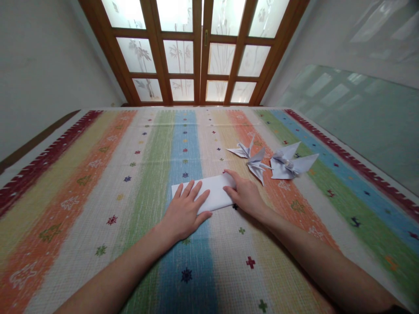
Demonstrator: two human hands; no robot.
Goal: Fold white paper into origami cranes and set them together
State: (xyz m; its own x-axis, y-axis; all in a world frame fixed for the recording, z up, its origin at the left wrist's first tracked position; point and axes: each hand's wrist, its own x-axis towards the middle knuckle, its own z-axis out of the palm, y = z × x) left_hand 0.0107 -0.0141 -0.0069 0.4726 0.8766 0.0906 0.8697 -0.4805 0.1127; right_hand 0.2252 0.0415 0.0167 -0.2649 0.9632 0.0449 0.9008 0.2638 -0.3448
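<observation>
A white sheet of paper (214, 190), folded into a long rectangle, lies slightly slanted on the striped tablecloth. My left hand (186, 211) rests flat over its left part, fingers spread and pressing on the surface. At the paper's right end is my right hand (245, 192); its thumb lies on the edge and its index finger reaches the upper corner. The other fingers of that hand are curled and partly hidden. Just beyond my right hand stand folded paper cranes, one (291, 163) to the right and others (257, 163) closer to the paper.
The tablecloth (144, 244) has coloured stripes and small printed figures. A wooden door with frosted panes (182, 56) stands past the far table edge. A pale wall (49, 56) is on the left, and a pale green glossy panel (360, 117) on the right.
</observation>
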